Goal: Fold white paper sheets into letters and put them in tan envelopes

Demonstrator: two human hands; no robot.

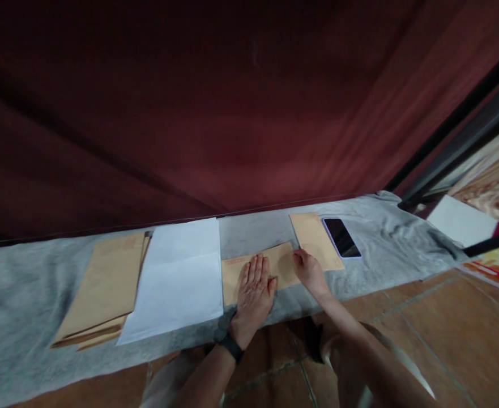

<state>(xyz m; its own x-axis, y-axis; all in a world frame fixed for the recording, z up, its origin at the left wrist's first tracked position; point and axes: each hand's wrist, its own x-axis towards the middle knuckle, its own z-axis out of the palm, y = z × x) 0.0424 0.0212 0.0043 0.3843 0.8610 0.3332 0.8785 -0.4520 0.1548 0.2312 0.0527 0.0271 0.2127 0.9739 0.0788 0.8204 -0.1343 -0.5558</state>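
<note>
A tan paper envelope (284, 262) with faint red print lies crosswise on the grey cloth in front of me. My left hand (255, 289), a dark watch on its wrist, rests flat on it with the fingers stretched out. At the envelope's right end, the fingers of my right hand (308, 271) are curled closed on its edge; the fingertips are partly hidden. A second tan envelope (317, 238) lies just beyond my right hand, slanted, near that end.
Left of my hands lie white paper sheets (181, 277) and a stack of tan envelopes (100, 283). A phone (341, 238) in a pale purple case is at the right. Grey cloth (389, 243) covers the narrow surface, with a dark red curtain (232, 113) behind it.
</note>
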